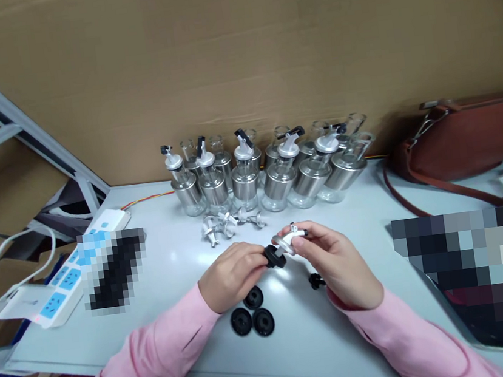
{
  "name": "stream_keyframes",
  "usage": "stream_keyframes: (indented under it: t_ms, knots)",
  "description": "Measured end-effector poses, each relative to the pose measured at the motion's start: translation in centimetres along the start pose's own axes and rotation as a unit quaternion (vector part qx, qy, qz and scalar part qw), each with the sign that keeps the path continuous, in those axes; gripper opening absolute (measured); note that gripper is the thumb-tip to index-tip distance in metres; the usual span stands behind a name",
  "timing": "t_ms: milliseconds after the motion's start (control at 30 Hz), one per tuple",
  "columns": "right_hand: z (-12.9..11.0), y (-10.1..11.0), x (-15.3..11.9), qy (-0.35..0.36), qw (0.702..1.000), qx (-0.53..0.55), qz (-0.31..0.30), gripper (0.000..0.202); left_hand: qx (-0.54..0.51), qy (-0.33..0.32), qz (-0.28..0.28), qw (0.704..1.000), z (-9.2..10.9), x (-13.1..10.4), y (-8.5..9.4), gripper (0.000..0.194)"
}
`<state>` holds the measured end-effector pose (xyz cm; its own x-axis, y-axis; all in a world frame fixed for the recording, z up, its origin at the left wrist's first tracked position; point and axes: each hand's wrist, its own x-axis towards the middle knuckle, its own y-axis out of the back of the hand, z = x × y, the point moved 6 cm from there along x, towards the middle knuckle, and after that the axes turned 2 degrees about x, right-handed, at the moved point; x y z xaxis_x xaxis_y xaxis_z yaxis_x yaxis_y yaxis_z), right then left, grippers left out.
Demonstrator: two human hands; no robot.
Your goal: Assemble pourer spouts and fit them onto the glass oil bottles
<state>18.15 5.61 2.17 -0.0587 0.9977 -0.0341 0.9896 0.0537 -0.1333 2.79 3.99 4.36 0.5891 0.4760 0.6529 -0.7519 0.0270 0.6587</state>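
Note:
Between the fingers of my left hand (234, 273) is a black ring-shaped stopper (275, 257). My right hand (340, 260) pinches a silver-white pourer spout (286, 243) with a small black tip. The stem of the spout meets the stopper; how deep it sits I cannot tell. Below my left hand lie three round black stoppers (251, 314) on the table. Small black pieces (316, 280) rest beside my right wrist, partly hidden by it. Several loose silver spouts (227, 223) lie in a cluster beyond my hands.
Several glass bottles with metal sleeves (245, 180) stand in rows at the back, most front ones topped with spouts. A white power strip (80, 267) lies left, next to a blurred dark object. A brown handbag (469, 137) sits right. Cardboard (234, 50) backs the white table (160, 340).

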Motion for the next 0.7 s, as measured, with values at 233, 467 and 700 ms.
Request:
stream_keyframes:
  t_ms: [233, 467, 700]
  knots:
    - [-0.41, -0.36, -0.12, 0.012, 1.000, -0.020, -0.004, 0.018, 0.007, 0.000, 0.018, 1.000, -0.13, 0.09, 0.19, 0.012]
    - [-0.04, -0.84, -0.22, -0.003, 0.999, 0.049, 0.002, 0.028, 0.031, 0.025, 0.030, 0.999, -0.22, -0.01, 0.22, 0.017]
    - [-0.26, -1.07, -0.70, 0.059, 0.998, -0.009, -0.001, 0.022, 0.055, 0.039, 0.008, 0.998, -0.28, 0.04, 0.03, 0.033]
